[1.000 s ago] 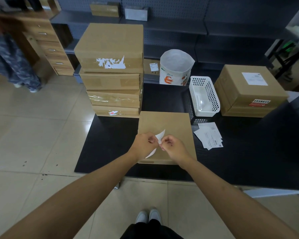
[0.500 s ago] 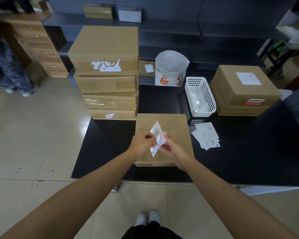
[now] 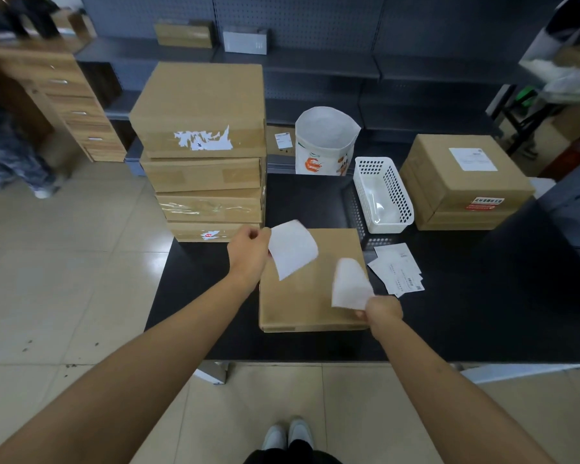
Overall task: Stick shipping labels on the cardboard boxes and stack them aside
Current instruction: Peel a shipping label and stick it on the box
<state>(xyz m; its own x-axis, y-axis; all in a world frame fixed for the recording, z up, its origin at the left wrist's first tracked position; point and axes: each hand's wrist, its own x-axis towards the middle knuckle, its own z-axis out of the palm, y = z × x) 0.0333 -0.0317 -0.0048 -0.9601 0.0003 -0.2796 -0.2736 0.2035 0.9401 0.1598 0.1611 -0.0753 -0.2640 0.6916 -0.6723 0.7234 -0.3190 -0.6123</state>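
**Desk:** What has changed at your table?

**Floor:** Your hands have parted. A second ago they were together over the flat box [image 3: 310, 286], picking at one white slip. Now your left hand [image 3: 248, 251] pinches one sheet [image 3: 292, 249] over the box's far left corner, and your right hand [image 3: 382, 311] pinches a second, curled sheet [image 3: 349, 284] at its near right edge.

**Desk:** Meaning?

**Floor:** The label looks peeled from its backing; which sheet is which, I cannot tell. The box top is bare, lying on the black table [image 3: 482, 313] in front of you, so sticking comes next. A labelled box [image 3: 462, 182] sits far right; the stack [image 3: 205, 152] stands left, spare labels [image 3: 397, 267] beside the box.
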